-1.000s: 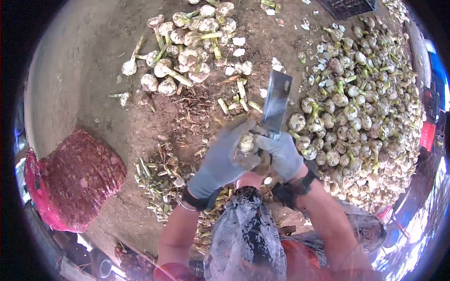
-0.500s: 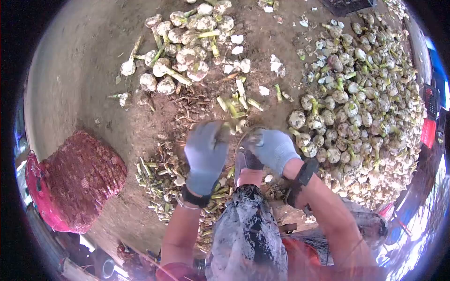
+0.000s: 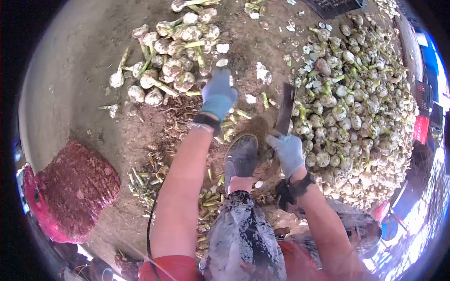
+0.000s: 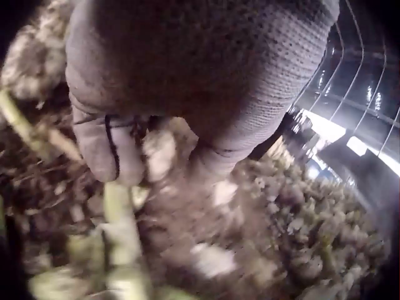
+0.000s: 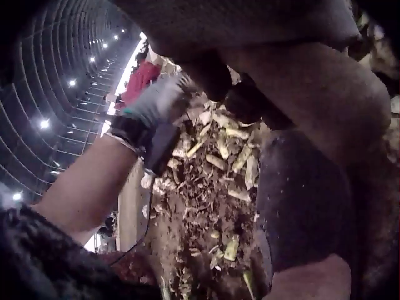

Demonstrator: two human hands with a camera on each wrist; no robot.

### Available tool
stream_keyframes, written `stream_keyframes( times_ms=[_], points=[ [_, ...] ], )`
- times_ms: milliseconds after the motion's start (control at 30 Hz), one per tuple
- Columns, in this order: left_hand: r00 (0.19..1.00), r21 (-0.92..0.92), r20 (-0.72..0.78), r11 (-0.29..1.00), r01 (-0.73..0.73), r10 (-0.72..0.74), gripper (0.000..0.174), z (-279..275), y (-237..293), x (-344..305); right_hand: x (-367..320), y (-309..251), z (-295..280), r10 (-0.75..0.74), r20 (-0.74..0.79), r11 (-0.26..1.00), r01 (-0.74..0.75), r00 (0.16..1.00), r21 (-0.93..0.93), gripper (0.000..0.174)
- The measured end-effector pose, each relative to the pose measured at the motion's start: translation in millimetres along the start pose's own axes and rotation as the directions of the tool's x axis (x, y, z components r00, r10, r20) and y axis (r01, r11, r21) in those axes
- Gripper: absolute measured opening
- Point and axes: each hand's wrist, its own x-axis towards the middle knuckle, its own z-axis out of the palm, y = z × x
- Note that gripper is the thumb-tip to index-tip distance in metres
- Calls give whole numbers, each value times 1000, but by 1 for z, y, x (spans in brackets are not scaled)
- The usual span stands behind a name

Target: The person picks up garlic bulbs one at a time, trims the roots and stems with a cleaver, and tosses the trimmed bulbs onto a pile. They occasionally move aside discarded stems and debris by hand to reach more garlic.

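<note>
My gloved left hand (image 3: 219,96) reaches out at the right side of a loose heap of garlic bulbs with long stems (image 3: 171,68). In the left wrist view its bent fingers (image 4: 128,153) stand apart from the thumb, and a pale lump (image 4: 161,153) shows in the gap. A cut green stem (image 4: 125,237) lies below the fingertips. My gloved right hand (image 3: 288,152) grips the handle of a cleaver (image 3: 285,107), blade pointing forward, between the shoe (image 3: 241,154) and the large garlic pile (image 3: 347,107).
Cut stems and dry peelings (image 5: 219,162) litter the ground around the shoe. A filled red mesh sack (image 3: 75,187) sits at left. A dark crate (image 3: 335,5) stands at the far edge, and a red crate (image 3: 421,129) beyond the large pile.
One second ago both hands were together at a garlic bulb with the cleaver. They parted; my left hand has moved forward to the stemmed heap. The cleaver blade, hidden half a second ago, shows again.
</note>
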Motion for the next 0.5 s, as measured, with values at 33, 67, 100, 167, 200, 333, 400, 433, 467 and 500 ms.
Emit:
stream_keyframes(
  times_ms=[33,67,100,167,200,333,400,433,467,500],
  points=[
    [1000,-123,9,992,-20,21,52,1,-6,-10,-1,-9,0,8,2,998,-8,1000,62,34],
    [999,-243,15,969,-34,39,54,4,-12,-23,-3,-14,2,16,-1,998,-15,1000,67,34],
    [999,-239,14,970,-33,37,54,6,-16,-38,-3,-21,6,-67,34,992,62,997,111,34],
    [996,-732,0,679,-58,85,57,11,-24,-72,4,-29,14,-172,121,975,151,978,162,37],
    [997,-730,0,681,-54,80,57,13,-26,-87,4,-30,19,-170,127,975,149,977,162,37],
    [965,-897,-67,409,-169,252,67,20,-25,-126,-14,-60,46,-53,257,911,-58,965,408,31],
    [984,-876,-87,459,-150,155,65,19,-30,-135,-23,-71,50,-124,255,983,84,959,161,25],
    [990,-809,-49,576,-118,134,64,12,-33,-137,-30,-79,50,-39,299,997,18,954,71,27],
    [990,-810,-49,575,-117,133,64,7,-33,-140,-33,-79,48,-37,299,997,18,953,69,27],
    [992,-738,-47,665,-114,118,62,2,-32,-143,-36,-78,45,-202,258,931,267,945,-249,29]
  ],
)
